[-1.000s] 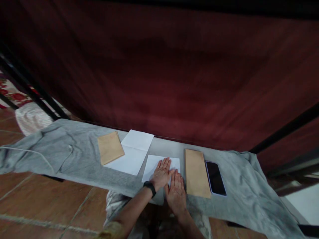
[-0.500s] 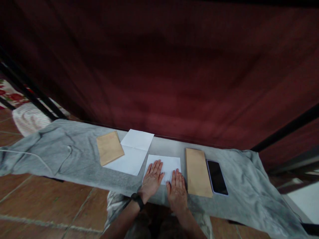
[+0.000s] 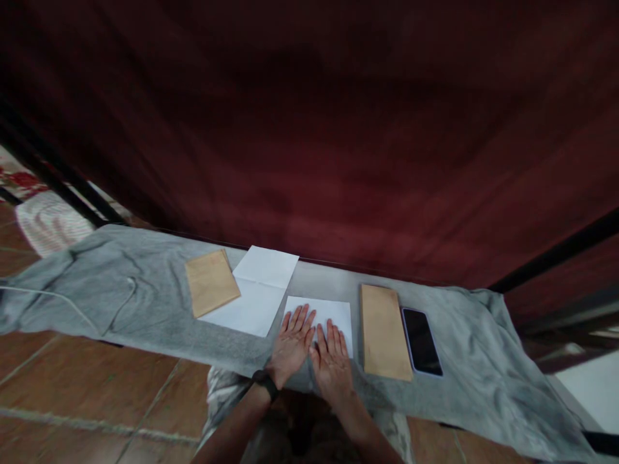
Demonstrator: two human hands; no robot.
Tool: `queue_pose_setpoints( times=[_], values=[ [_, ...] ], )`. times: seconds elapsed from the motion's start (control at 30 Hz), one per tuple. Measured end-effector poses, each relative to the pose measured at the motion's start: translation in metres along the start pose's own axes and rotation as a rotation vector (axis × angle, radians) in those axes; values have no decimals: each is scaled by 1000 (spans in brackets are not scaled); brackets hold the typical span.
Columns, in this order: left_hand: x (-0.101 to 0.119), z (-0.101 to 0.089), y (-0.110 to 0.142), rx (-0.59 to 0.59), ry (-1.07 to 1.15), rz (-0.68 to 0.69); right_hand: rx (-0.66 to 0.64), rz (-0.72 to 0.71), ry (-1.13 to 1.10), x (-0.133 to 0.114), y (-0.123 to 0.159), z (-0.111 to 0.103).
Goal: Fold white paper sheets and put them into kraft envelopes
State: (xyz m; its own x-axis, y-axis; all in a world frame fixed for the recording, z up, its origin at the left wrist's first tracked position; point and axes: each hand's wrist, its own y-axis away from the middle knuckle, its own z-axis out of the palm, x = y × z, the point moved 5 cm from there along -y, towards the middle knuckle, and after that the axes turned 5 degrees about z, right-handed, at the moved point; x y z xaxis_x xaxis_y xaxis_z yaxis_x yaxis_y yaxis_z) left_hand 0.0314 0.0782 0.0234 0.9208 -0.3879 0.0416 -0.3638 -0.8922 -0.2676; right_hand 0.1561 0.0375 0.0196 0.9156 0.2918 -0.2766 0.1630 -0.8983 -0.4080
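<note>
A folded sheet of white paper (image 3: 333,308) lies flat on the grey cloth, partly covered by both hands. My left hand (image 3: 291,345) rests on its left part, palm down with fingers stretched out. Close beside it, my right hand (image 3: 333,364) lies flat on the paper's lower middle, fingers extended. To the left is a larger white sheet (image 3: 258,303) with a crease across it. A brown paper envelope (image 3: 210,282) overlaps that sheet's left side. Right of my hands is a longer brown paper stack or envelope (image 3: 384,332).
A phone (image 3: 422,341) with a dark screen lies right of the brown paper. Grey cloth (image 3: 155,283) covers the narrow surface, with a white cable (image 3: 58,296) at its left end. A dark red fabric (image 3: 309,161) hangs behind. Tiled floor (image 3: 97,380) shows below.
My right hand has slid left across the folded paper, closer to my left hand. The left hand stays in nearly the same place. The view has shifted slightly.
</note>
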Motion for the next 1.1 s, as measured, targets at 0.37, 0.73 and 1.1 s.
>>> queue_pose_setpoints(
  times=[0.37, 0.73, 1.1],
  values=[
    [-20, -1, -4, 32, -1, -122, 18, 99, 120, 21, 17, -8],
    [38, 8, -13, 1, 175, 99, 38, 75, 96, 19, 22, -20],
    [32, 14, -58, -33, 107, 55, -40, -9, 126, 24, 50, -30]
  ],
)
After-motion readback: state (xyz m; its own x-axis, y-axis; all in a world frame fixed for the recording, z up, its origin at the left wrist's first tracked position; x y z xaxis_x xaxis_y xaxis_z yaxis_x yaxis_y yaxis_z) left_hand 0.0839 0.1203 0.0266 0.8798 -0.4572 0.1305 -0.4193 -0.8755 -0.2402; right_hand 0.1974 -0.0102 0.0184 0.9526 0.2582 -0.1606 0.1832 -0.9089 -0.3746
